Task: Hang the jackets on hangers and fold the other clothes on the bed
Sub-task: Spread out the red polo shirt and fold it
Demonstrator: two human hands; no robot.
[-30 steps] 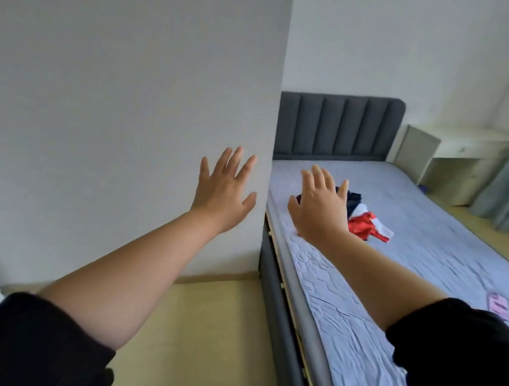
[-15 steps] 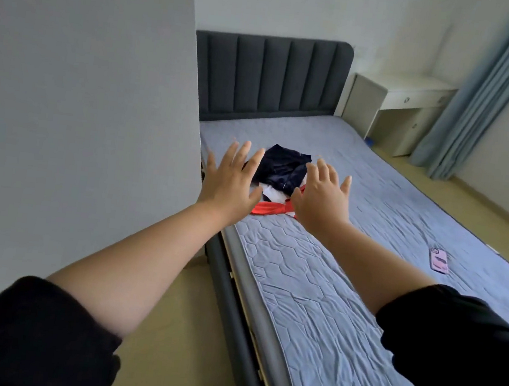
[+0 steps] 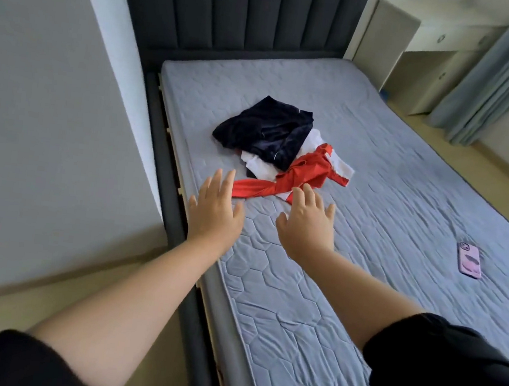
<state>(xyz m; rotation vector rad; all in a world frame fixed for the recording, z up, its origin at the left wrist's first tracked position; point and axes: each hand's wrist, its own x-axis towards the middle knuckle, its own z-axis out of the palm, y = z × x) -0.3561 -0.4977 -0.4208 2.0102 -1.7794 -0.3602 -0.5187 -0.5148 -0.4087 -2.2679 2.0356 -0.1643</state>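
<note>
Both arms stretch forward over the near part of the bed [image 3: 377, 162], backs of the hands facing up. The left hand [image 3: 216, 210] hangs above the bed's left edge with its fingers [image 3: 227, 180] straight and spread wide, holding nothing. The right hand [image 3: 305, 224] is just beside it over the quilted grey-blue mattress cover, its fingers [image 3: 309, 197] likewise splayed and empty. The clothes lie in one small heap toward the head of the bed, just beyond the fingertips: a dark navy garment [image 3: 264, 127] crumpled on top at the back, a white garment [image 3: 259, 165] showing beneath it, and a red garment [image 3: 299, 175] in front, one long red strip trailing out to the left. The tips of both hands reach the near edge of that red strip in this view, but whether they touch it cannot be told. No hanger shows among the clothes. Well apart from the heap, toward the right side of the mattress, a phone in a pink case [image 3: 470, 260] lies flat. A dark padded headboard [image 3: 242, 10] stands behind the bed, with a pale bedside unit [image 3: 388, 40] and a blue-grey curtain [image 3: 494, 77] to its right. Black sleeves — the left sleeve [image 3: 21, 363] and the right sleeve [image 3: 448, 373] — are pushed up above the bare forearms.
</note>
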